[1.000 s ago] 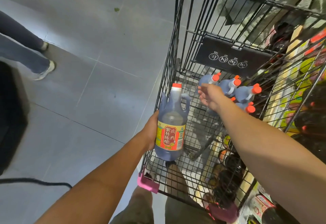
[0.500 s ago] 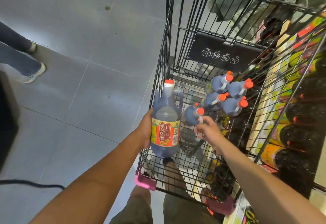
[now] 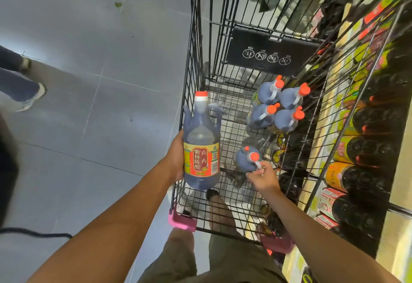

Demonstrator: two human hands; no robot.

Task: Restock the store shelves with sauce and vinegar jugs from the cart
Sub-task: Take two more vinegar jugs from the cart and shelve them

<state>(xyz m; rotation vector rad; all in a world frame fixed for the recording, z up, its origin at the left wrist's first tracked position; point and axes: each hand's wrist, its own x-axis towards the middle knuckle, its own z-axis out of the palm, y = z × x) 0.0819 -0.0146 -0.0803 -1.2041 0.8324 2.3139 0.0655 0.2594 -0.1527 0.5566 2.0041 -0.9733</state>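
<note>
Centre frame, your left hand [image 3: 177, 158] is gripping a jug [image 3: 201, 146]; lower right, your right hand [image 3: 263, 177] is grasping another jug's handle [image 3: 247, 159] in the cart [image 3: 194, 37].

Grey tiled floor [image 3: 93, 64]

This is a shop aisle. A black wire cart [image 3: 245, 95] stands on a grey tiled floor [image 3: 89, 60], with pink corner bumpers and a child-seat flap printed with warning icons. Beside it on the right, shelves [image 3: 367, 126] hold rows of dark bottles with yellow and red labels. Identical orange-capped jugs [image 3: 278, 106] sit in the cart. Another person's legs [image 3: 20, 82] show at the left.
</note>
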